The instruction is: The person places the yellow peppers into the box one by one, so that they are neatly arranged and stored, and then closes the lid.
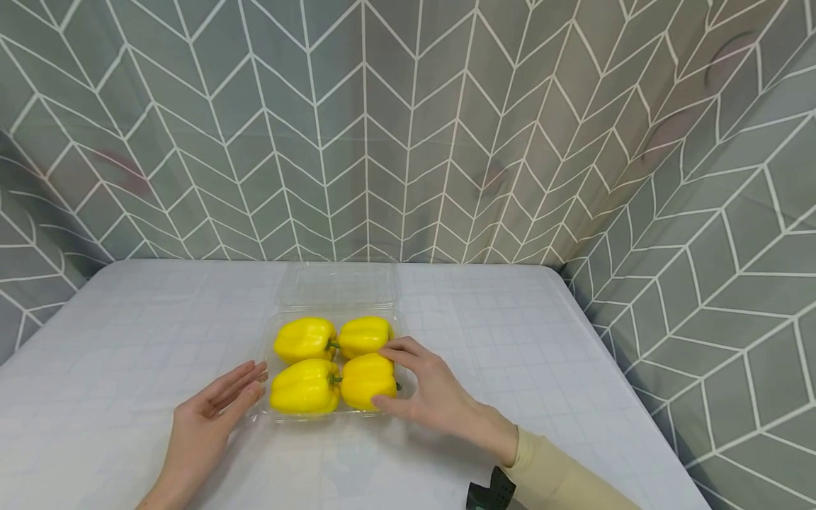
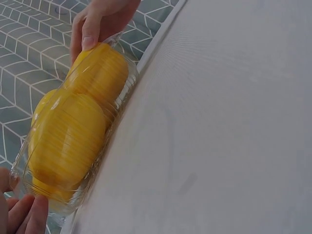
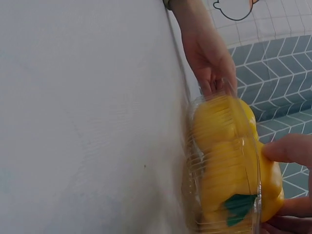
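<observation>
Four-sided and see-through, a plastic clamshell box (image 1: 338,310) holds several yellow bell peppers, two of them in the front row. My right hand (image 1: 428,386) grips the front right bell pepper (image 1: 367,382), thumb at its front side and fingers over its back. A dark green patch (image 3: 239,208) shows at that pepper's end in the right wrist view. Beside the front left bell pepper (image 1: 304,387), my left hand (image 1: 213,404) has its fingers extended, fingertips right at the box's left wall. The left wrist view shows these fingers (image 2: 36,214) against the box's end.
The box's clear lid (image 1: 338,283) is folded back toward the far table edge. A white cloth covers the table (image 1: 497,312). Behind and to the right hangs a grey chevron-patterned curtain (image 1: 389,142). A black device (image 1: 489,490) sits near the right sleeve.
</observation>
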Tool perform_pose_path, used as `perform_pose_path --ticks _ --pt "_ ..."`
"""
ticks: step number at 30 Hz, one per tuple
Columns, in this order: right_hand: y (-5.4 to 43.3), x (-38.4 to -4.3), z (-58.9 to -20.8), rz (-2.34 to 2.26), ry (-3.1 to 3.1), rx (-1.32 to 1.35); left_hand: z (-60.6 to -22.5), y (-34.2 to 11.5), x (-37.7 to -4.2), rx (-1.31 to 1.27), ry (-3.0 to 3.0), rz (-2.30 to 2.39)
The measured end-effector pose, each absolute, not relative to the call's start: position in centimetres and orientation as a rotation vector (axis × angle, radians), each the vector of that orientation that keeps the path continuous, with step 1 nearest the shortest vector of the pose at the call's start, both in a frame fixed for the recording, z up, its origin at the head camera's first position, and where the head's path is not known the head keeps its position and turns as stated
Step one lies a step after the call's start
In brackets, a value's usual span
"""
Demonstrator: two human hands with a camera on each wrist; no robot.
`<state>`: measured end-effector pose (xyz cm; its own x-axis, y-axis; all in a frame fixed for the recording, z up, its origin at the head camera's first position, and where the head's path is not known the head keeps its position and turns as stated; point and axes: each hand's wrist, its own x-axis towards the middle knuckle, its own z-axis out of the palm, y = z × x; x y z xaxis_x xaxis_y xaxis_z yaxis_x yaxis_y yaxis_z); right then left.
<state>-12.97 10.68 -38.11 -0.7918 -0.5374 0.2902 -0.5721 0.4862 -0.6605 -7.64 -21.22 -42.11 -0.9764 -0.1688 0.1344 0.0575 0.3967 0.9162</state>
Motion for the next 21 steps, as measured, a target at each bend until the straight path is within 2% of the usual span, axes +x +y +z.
perform_pose_path --ticks 15,21 --pt "10.48 -12.61 -37.69 1.090 -2.772 0.964 -41.99 -21.26 -7.46 0.160 -2.483 -1.604" --pt "10.60 -12.73 -37.62 1.075 -2.746 0.995 -42.07 -21.29 -7.51 0.101 -2.474 -1.608"
